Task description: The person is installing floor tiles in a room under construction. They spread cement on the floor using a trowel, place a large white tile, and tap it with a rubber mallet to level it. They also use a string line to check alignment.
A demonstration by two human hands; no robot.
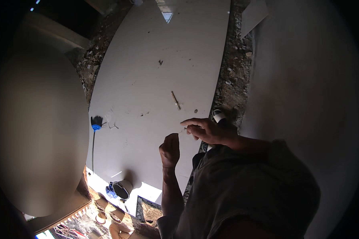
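My left hand [170, 150] is raised in front of me, its fingers closed in a fist-like pinch. Just right of it, my right hand [206, 131] has the index finger stretched out toward the left hand while the other fingers curl in. A faint thin strand [182, 131] seems to run between the two hands, too fine and dim to name. Both hands are above a wide white floor [147, 87]. Beyond them a slim, light-coloured stick-like tool [175, 100] lies on that floor, with a small dark round spot [196, 111] nearby.
A broom [96, 121] with black bristles and a blue head lies at left. Near it is a bucket [125, 189] beside something blue [111, 190]. Rubble strips [233, 67] border the white floor. A large blurred pale shape [40, 127] fills the left side.
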